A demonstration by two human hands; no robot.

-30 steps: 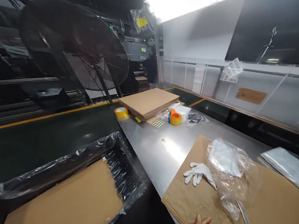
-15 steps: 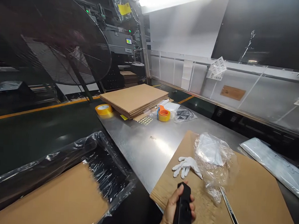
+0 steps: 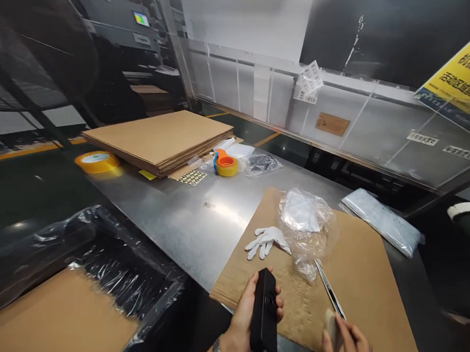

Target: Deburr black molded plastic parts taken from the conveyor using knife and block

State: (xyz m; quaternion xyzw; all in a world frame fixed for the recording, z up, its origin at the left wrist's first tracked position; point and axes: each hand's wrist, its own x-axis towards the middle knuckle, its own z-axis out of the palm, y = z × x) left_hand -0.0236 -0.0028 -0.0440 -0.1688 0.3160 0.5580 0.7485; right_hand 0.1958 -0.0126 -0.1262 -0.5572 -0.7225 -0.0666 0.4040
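My left hand (image 3: 246, 308) is wrapped round a black handheld device (image 3: 264, 309), a slim box held upright over the near edge of the stacked brown cardboard (image 3: 367, 277). At the lower right, my right hand (image 3: 350, 345) pinches a small pale beige piece (image 3: 331, 328); its kind I cannot make out. Just beyond that hand, a box cutter (image 3: 330, 290) lies on the cardboard. A white glove (image 3: 268, 242) rests farther back, beside a clear plastic bag (image 3: 308, 248) with white folded material in it.
A second cardboard stack (image 3: 162, 138) stands on the metal table (image 3: 170, 214), near a yellow tape roll (image 3: 97, 162) and an orange tape dispenser (image 3: 225, 164). A white plastic package (image 3: 382, 220) lies right. At lower left is a black-lined container (image 3: 107, 269) holding cardboard.
The view has swung to the right and slightly down. My right hand has come into view at the lower right with the pale piece. My left hand still grips the black device.
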